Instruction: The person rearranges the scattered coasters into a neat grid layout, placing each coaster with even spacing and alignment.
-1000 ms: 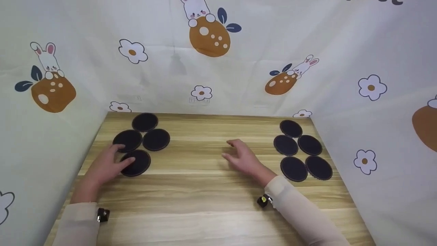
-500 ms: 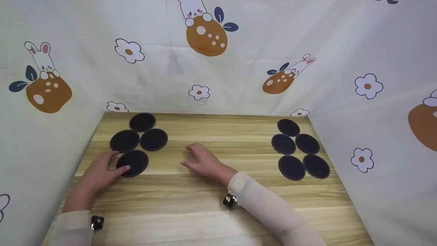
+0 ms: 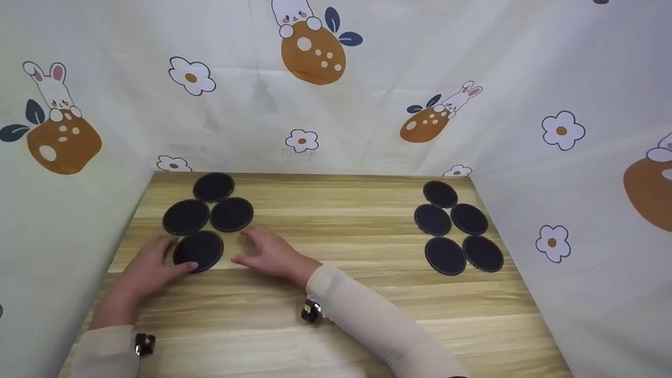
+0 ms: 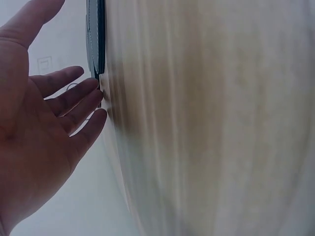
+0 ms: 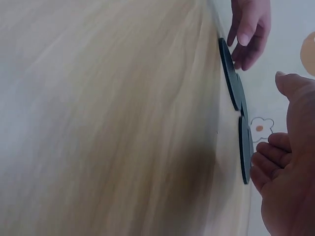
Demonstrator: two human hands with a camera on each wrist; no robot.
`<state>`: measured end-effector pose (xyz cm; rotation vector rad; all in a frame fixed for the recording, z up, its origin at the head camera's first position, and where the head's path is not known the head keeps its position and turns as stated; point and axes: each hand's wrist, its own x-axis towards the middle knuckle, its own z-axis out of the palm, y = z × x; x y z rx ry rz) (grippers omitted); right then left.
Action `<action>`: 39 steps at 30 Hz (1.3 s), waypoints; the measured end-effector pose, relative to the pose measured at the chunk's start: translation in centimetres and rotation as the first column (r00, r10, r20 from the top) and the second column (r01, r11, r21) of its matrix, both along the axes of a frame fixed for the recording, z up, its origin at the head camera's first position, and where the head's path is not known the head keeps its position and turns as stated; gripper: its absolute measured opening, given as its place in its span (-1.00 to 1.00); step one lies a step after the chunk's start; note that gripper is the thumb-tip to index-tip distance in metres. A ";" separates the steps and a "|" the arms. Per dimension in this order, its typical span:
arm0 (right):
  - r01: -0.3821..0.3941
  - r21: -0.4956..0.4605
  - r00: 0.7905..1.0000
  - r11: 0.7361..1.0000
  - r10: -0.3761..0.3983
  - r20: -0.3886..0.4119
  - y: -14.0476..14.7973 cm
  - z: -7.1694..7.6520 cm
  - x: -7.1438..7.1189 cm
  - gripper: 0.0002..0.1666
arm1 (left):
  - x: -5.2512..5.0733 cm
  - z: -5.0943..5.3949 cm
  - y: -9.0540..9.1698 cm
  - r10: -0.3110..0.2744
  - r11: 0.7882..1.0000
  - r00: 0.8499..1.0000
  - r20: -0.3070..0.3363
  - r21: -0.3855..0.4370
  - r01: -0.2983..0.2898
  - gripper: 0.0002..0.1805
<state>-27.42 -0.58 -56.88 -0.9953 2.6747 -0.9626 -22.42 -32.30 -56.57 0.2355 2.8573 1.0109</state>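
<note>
My left hand (image 3: 149, 268) lies at the left side of the nearest black round coaster (image 3: 198, 251) of the left group. Its thumb overlaps the coaster's near edge in the head view; whether it touches, I cannot tell. In the left wrist view the fingers (image 4: 78, 110) are spread and fairly straight, holding nothing. To the right of that coaster is my right hand (image 3: 273, 254), thumb and fingers apart, with a gap between. The right wrist view shows its fingers (image 5: 270, 160) loosely bent and holding nothing. Behind lie three more coasters (image 3: 231, 214), flat on the table.
Several similar coasters (image 3: 445, 255) lie close together at the table's right side. Bare wood tabletop (image 3: 336, 220) stretches between the two groups. Cloth walls with rabbit and flower prints (image 3: 315, 52) enclose the back and both sides. Each sleeve carries a small black wrist camera (image 3: 311, 311).
My right hand has travelled left across the table to the left group. The left hand has drawn back slightly toward the near coaster's left edge. The coasters keep their arrangement; the head view shifts slightly.
</note>
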 end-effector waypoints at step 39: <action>-0.021 0.239 0.980 0.971 0.067 -0.187 -6.4 -1.7 0.6 0.06 | -0.5 -0.5 0.5 -0.106 0.994 0.990 -0.088 -0.036 0.103 0.02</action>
